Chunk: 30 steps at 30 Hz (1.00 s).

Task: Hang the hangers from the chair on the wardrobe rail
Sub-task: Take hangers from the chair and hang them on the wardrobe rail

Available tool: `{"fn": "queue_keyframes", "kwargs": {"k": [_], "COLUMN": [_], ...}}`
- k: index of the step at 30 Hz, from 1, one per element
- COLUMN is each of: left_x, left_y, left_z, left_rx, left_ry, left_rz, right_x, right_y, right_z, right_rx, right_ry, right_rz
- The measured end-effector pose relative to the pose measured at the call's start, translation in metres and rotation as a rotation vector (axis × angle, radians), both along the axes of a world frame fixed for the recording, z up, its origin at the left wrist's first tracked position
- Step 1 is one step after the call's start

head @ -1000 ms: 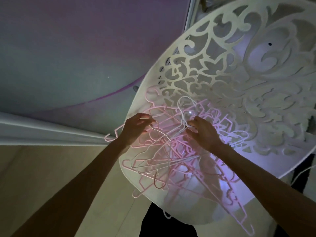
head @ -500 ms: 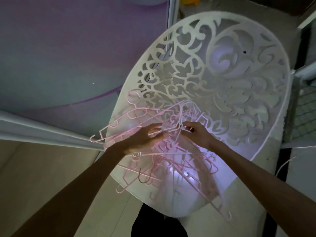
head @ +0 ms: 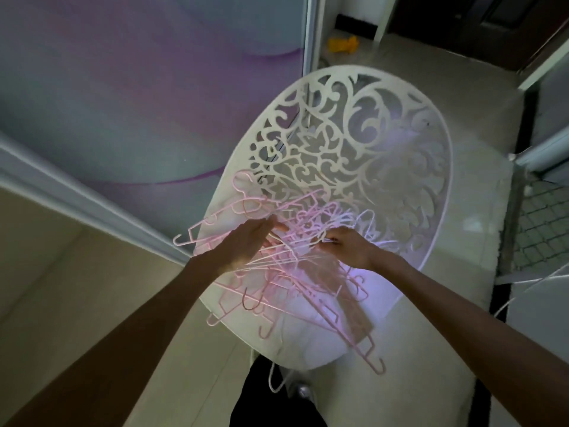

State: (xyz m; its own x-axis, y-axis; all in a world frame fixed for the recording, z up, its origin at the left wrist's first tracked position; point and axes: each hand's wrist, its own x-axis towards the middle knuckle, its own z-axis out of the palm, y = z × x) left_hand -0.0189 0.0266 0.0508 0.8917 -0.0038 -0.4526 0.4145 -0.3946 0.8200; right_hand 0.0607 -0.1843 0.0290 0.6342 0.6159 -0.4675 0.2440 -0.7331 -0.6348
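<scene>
A tangled pile of several thin pink and white hangers (head: 295, 282) lies on the seat of a white chair (head: 308, 349) with an ornate cut-out back (head: 363, 143). My left hand (head: 246, 245) lies over the left side of the pile with its fingers stretched out across the hangers. My right hand (head: 348, 248) pinches a white hanger (head: 300, 249) near its neck at the middle of the pile. Some hanger hooks stick out past the seat's left and front edges. No wardrobe rail is in view.
A purple and grey sliding wardrobe door (head: 138, 87) stands to the left behind the chair, with its floor track (head: 92, 208) running along pale floor. A yellow object (head: 341, 44) lies on the floor far back. A wire mesh panel (head: 542, 229) stands at the right.
The view has pulled back, so the whole chair back now shows. My left hand's fingers have straightened over the pile. My right hand keeps its pinch on the white hanger.
</scene>
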Motion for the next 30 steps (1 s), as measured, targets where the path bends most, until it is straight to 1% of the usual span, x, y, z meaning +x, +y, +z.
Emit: {"fn": "queue_keyframes", "kwargs": {"k": [1, 4, 6, 10, 13, 16, 17, 21, 23, 26, 28, 30], "left_x": [-0.008, -0.013, -0.022, -0.045, -0.064, -0.083, -0.089, -0.12, -0.134, -0.156, -0.173, -0.192], "left_y": [-0.001, -0.001, 0.0, 0.007, 0.013, 0.015, 0.014, 0.013, 0.016, 0.028, 0.04, 0.054], "left_z": [0.02, 0.051, 0.077, 0.116, 0.136, 0.168, 0.177, 0.216, 0.229, 0.248, 0.255, 0.26], "left_rx": [-0.001, -0.045, -0.091, -0.148, -0.333, -0.338, -0.356, -0.303, -0.307, -0.34, -0.353, -0.367], "left_ry": [-0.02, -0.021, 0.006, 0.115, 0.212, 0.387, 0.408, 0.34, 0.32, 0.275, 0.25, 0.224], "left_rz": [0.029, 0.062, 0.081, 0.001, -0.033, -0.082, -0.071, 0.034, 0.068, 0.096, 0.134, 0.166], "right_x": [-0.004, -0.01, -0.016, -0.032, -0.049, -0.064, -0.068, -0.088, -0.1, -0.116, -0.129, -0.147], "right_y": [-0.001, 0.002, 0.004, 0.013, 0.025, 0.039, 0.043, 0.059, 0.067, 0.084, 0.099, 0.114], "right_z": [0.019, 0.051, 0.077, 0.13, 0.17, 0.199, 0.206, 0.235, 0.246, 0.252, 0.255, 0.262], "right_rx": [0.002, 0.014, 0.039, 0.064, 0.109, 0.121, 0.13, 0.146, 0.151, 0.155, 0.179, 0.214], "right_ry": [0.003, -0.005, 0.002, 0.094, 0.158, 0.167, 0.158, 0.121, 0.107, 0.006, -0.116, -0.183], "right_rz": [0.007, 0.053, 0.058, 0.085, 0.133, 0.145, 0.14, 0.13, 0.143, 0.132, 0.12, 0.092]}}
